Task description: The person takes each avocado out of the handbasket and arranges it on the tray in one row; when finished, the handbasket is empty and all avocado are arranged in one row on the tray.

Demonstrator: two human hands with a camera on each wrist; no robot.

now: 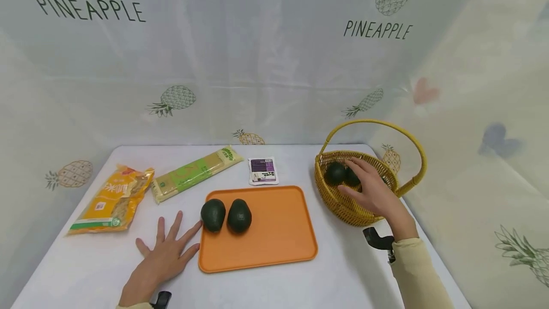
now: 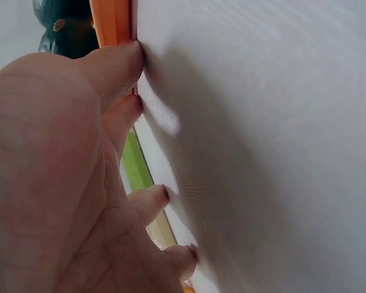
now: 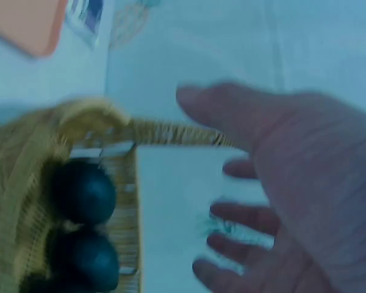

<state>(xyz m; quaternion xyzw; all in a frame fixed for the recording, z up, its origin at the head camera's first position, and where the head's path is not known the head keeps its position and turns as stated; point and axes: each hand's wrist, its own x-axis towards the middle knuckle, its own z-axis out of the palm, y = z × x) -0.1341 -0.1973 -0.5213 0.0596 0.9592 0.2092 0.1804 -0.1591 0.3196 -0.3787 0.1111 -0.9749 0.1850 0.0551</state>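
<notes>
- Avocados lie in two places: one pair on the orange tray (image 1: 274,232), the others in the wicker basket (image 1: 334,204).
- On the tray, the left avocado (image 1: 213,215) and the right avocado (image 1: 239,216) sit side by side near the left rim, towards the far corner.
- In the basket, one dark green avocado (image 1: 335,173) shows clearly; a second avocado (image 1: 351,177) sits beside it, partly hidden by the fingers. The right wrist view is blurred and gives a sliver of something dark below these two, too little to name.
- The right hand (image 1: 374,189) is over the basket with its grip wide, thumb and fingers well apart and nothing held. In its wrist view, a gap shows between the fingers and the fruit.
- The basket's tall arched handle (image 1: 377,122) rises behind that hand.
- The left hand (image 1: 163,259) has its fingertips resting on the white counter (image 1: 343,271), fingers spread, grip wide and holding nothing; one fingertip meets the tray's left edge.
- Beyond the left hand lie an orange packet (image 1: 113,199) and, just beside it, a long green-banded packet (image 1: 197,173) set at a slant.
- A small purple-and-white packet (image 1: 263,171) lies just behind the tray.
- A pale cloth (image 1: 257,61) printed with pineapples hangs behind the counter.
</notes>
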